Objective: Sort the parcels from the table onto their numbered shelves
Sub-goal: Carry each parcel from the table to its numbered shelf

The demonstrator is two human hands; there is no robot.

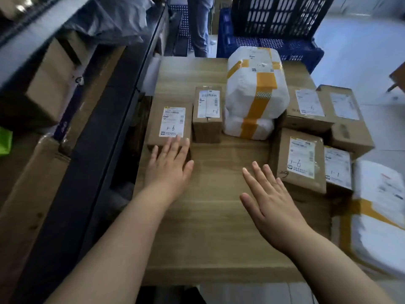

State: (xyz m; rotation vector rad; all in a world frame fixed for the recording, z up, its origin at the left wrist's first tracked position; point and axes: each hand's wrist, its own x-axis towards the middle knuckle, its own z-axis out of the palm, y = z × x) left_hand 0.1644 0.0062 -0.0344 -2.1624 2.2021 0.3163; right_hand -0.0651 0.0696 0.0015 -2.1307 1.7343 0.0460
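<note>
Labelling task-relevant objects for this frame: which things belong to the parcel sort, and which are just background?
Job: left hand, right hand, flat box, small box, taped white bundle, box marked 1-6, table, shelves.

Background: stacked crates, standing person's legs, green item.

A dark crate (278, 16) sits on a blue crate (269, 43) beside someone's legs (200, 25).

brown cardboard parcels (168, 123), white bundle (255, 91) with orange tape, blue lattice crates (274, 16), pale wood-grain table (219, 216)
</note>
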